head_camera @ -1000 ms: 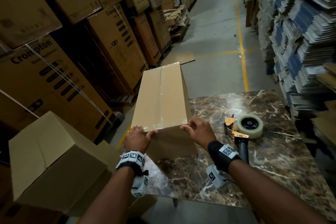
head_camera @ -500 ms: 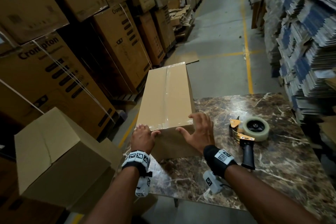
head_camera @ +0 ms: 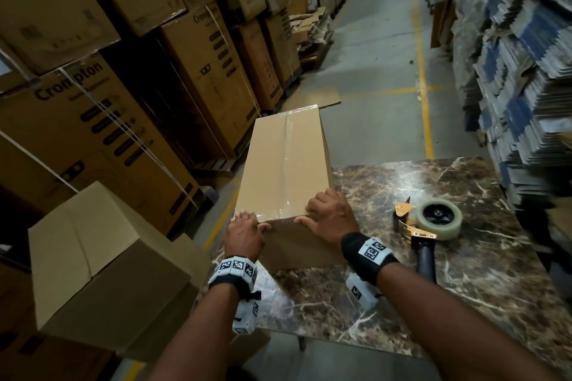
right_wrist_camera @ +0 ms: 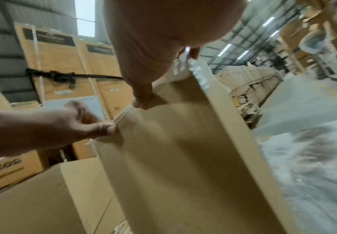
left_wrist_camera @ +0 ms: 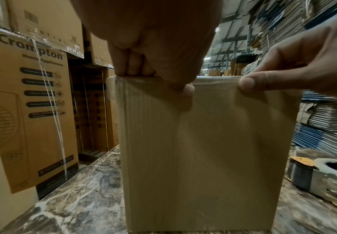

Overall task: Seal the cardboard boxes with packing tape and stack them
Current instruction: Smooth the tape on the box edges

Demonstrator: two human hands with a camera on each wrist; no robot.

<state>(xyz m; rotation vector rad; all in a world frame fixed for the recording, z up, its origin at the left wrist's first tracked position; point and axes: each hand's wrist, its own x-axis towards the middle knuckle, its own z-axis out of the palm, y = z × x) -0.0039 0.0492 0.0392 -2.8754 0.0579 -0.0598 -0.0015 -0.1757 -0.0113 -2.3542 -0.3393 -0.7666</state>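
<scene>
A long plain cardboard box (head_camera: 263, 170) stands on the marble table (head_camera: 433, 288), its top seam covered by clear tape (head_camera: 284, 158) that folds over the near edge. My left hand (head_camera: 249, 224) grips the near left top corner, fingers on top and thumb on the front face (left_wrist_camera: 187, 90). My right hand (head_camera: 325, 210) holds the near right top corner the same way, with its thumb (right_wrist_camera: 141, 101) pressed on the front face. The tape dispenser (head_camera: 427, 223) lies on the table to the right of the box, untouched.
A second plain box (head_camera: 102, 272) sits low at the left, beside the table. Tall stacks of printed cartons (head_camera: 93, 120) line the left side. Piles of flattened cardboard (head_camera: 526, 71) rise on the right. A concrete aisle with yellow lines (head_camera: 424, 77) runs ahead.
My right hand has slid along the near top edge from the tape at the middle to the right corner. My left hand has stayed at the left corner.
</scene>
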